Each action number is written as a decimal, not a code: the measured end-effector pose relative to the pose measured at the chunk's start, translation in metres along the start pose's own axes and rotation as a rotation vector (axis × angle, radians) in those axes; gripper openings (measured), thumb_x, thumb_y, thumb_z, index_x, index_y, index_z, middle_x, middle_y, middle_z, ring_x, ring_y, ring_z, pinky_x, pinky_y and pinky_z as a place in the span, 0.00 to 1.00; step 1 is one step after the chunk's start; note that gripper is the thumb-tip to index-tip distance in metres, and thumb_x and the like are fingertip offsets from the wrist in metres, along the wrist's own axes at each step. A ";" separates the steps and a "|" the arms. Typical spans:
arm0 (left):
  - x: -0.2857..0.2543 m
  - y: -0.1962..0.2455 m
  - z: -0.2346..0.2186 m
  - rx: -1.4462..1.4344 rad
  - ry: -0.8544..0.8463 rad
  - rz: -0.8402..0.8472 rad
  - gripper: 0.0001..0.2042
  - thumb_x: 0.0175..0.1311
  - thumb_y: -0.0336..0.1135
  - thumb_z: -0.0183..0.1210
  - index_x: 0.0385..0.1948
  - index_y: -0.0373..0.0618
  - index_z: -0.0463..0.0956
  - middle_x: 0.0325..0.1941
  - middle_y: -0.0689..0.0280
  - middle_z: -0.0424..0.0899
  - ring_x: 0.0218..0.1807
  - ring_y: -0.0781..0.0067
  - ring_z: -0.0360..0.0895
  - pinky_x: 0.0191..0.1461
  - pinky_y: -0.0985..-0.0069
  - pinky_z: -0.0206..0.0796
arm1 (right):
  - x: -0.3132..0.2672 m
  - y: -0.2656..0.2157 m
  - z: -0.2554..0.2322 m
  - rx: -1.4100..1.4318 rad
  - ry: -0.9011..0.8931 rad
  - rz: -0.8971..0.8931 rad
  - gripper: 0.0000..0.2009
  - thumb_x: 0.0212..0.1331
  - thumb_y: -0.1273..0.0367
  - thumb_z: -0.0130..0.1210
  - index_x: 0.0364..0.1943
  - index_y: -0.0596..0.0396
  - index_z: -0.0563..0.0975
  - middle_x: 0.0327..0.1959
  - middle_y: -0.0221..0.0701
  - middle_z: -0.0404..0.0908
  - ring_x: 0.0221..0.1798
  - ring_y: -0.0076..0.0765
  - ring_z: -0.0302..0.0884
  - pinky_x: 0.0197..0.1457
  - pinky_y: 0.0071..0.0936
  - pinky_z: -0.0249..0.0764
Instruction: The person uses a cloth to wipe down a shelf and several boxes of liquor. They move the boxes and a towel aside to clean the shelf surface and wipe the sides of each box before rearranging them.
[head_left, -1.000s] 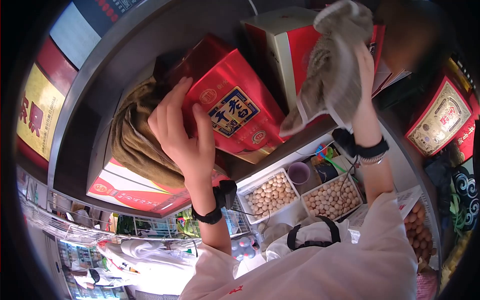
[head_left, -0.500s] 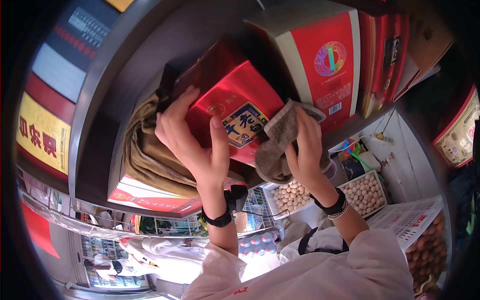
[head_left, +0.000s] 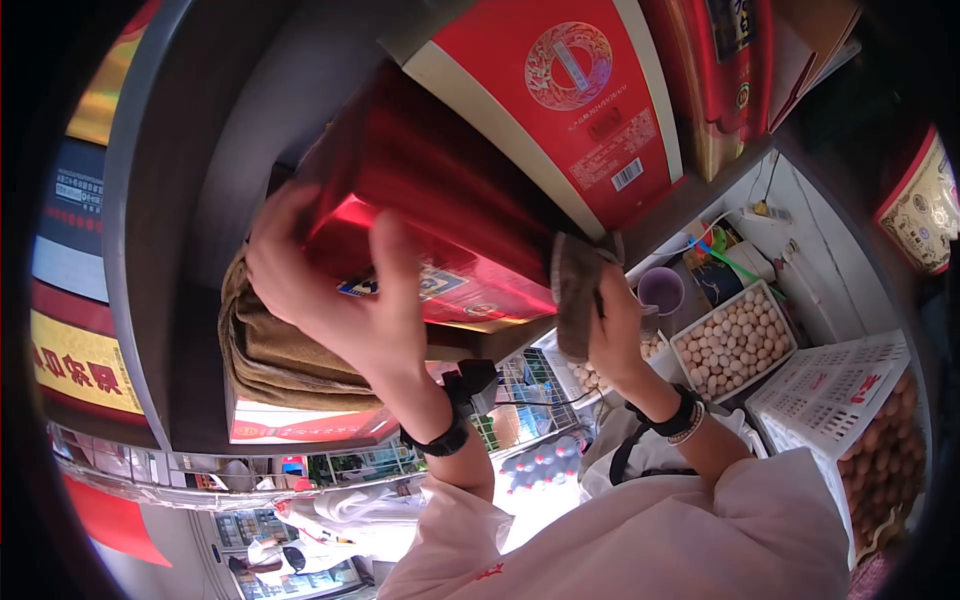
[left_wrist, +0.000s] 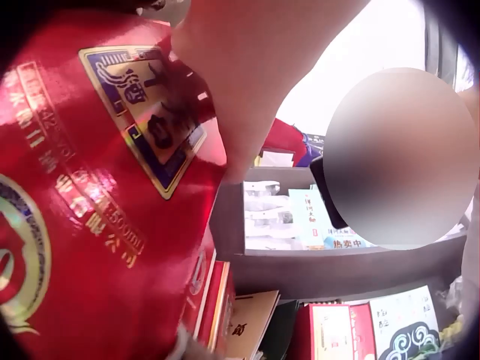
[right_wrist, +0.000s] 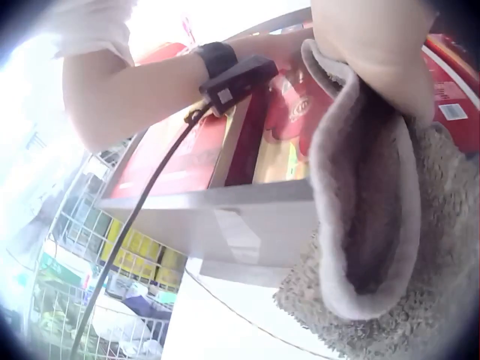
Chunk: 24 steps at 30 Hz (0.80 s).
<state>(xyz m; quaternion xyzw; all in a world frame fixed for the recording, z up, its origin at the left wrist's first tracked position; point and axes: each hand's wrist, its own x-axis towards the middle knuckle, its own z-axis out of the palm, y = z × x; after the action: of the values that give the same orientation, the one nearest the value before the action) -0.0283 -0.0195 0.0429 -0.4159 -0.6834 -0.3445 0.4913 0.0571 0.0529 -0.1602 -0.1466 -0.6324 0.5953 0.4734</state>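
Note:
A glossy red liquor box (head_left: 450, 210) with a blue and gold label stands tilted on a dark shelf. My left hand (head_left: 345, 310) grips its near left corner, thumb over the front face and fingers round the side. At the box's right end, my right hand (head_left: 618, 335) holds a grey-brown fluffy cloth (head_left: 573, 295) against it. The right wrist view shows the cloth's pale hem and shaggy side hanging below the hand. A folded brown towel (head_left: 280, 345) lies under my left hand, on top of a white and red box (head_left: 300, 422). The left wrist view shows the red box's front (left_wrist: 112, 255) up close.
A taller red and cream box (head_left: 560, 110) stands right behind, with more red boxes (head_left: 712, 90) beyond. Below the shelf are an egg crate (head_left: 735, 345), a purple cup (head_left: 661, 290) and a white plastic basket (head_left: 835, 385). Wire racks (head_left: 200, 480) run at lower left.
My right hand has brought the cloth down from the upper right to the box's right end. The red box has turned, so its label shows at a slant. My left hand stays on it.

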 end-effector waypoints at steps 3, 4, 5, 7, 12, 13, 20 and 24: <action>0.003 0.002 0.010 0.326 -0.012 0.169 0.25 0.40 0.52 0.66 0.41 0.49 0.75 0.36 0.69 0.74 0.41 0.65 0.70 0.51 0.68 0.53 | 0.027 -0.027 0.008 -0.040 -0.060 -0.221 0.24 0.48 0.81 0.47 0.54 0.64 0.66 0.56 0.48 0.68 0.58 0.54 0.64 0.61 0.41 0.59; 0.002 0.002 0.007 0.330 -0.010 0.166 0.25 0.40 0.52 0.66 0.41 0.49 0.75 0.36 0.69 0.74 0.41 0.65 0.70 0.51 0.68 0.53 | 0.039 -0.030 0.011 -0.034 -0.109 -0.350 0.23 0.50 0.79 0.47 0.55 0.65 0.66 0.59 0.48 0.65 0.59 0.55 0.62 0.62 0.41 0.58; 0.000 0.001 0.004 0.295 -0.015 0.136 0.25 0.40 0.50 0.66 0.40 0.49 0.75 0.36 0.69 0.74 0.41 0.65 0.70 0.49 0.69 0.53 | 0.051 -0.036 0.015 -0.027 -0.159 -0.481 0.23 0.51 0.76 0.47 0.56 0.65 0.65 0.62 0.48 0.62 0.60 0.55 0.60 0.63 0.41 0.56; -0.002 0.000 0.000 0.269 -0.010 0.099 0.24 0.40 0.49 0.66 0.40 0.49 0.75 0.35 0.69 0.74 0.40 0.65 0.69 0.48 0.69 0.53 | 0.075 -0.064 0.017 -0.029 -0.246 -0.603 0.23 0.54 0.70 0.45 0.56 0.66 0.65 0.66 0.49 0.55 0.60 0.57 0.58 0.64 0.43 0.54; -0.006 -0.008 -0.003 0.029 0.066 0.009 0.22 0.40 0.46 0.64 0.39 0.46 0.75 0.35 0.68 0.74 0.38 0.65 0.69 0.46 0.71 0.54 | 0.118 -0.101 0.046 0.137 -0.268 -0.757 0.28 0.53 0.64 0.47 0.59 0.64 0.63 0.67 0.50 0.51 0.62 0.57 0.56 0.66 0.45 0.51; -0.005 -0.014 -0.003 0.052 0.075 0.034 0.23 0.40 0.47 0.64 0.39 0.46 0.75 0.35 0.68 0.74 0.38 0.65 0.69 0.46 0.71 0.54 | 0.125 -0.101 0.050 0.189 -0.269 -0.782 0.32 0.50 0.63 0.52 0.60 0.64 0.61 0.68 0.50 0.50 0.64 0.57 0.55 0.67 0.44 0.51; -0.007 -0.017 0.000 0.267 0.096 0.132 0.22 0.39 0.49 0.64 0.39 0.52 0.76 0.33 0.71 0.74 0.38 0.68 0.69 0.48 0.70 0.52 | 0.089 0.021 0.068 0.595 -0.431 -0.084 0.45 0.30 0.75 0.60 0.64 0.64 0.56 0.67 0.51 0.53 0.71 0.53 0.47 0.73 0.37 0.44; -0.005 -0.018 0.002 0.357 0.089 0.171 0.22 0.40 0.50 0.64 0.38 0.52 0.76 0.33 0.73 0.75 0.38 0.69 0.69 0.48 0.70 0.52 | 0.054 0.022 0.035 0.686 -0.361 0.420 0.43 0.31 0.77 0.60 0.62 0.66 0.58 0.63 0.53 0.59 0.68 0.55 0.53 0.71 0.37 0.49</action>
<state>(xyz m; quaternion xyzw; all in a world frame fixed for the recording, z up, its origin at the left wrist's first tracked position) -0.0443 -0.0262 0.0367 -0.3630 -0.6735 -0.1929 0.6144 -0.0057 0.0772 -0.1511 0.0001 -0.4272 0.8702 0.2453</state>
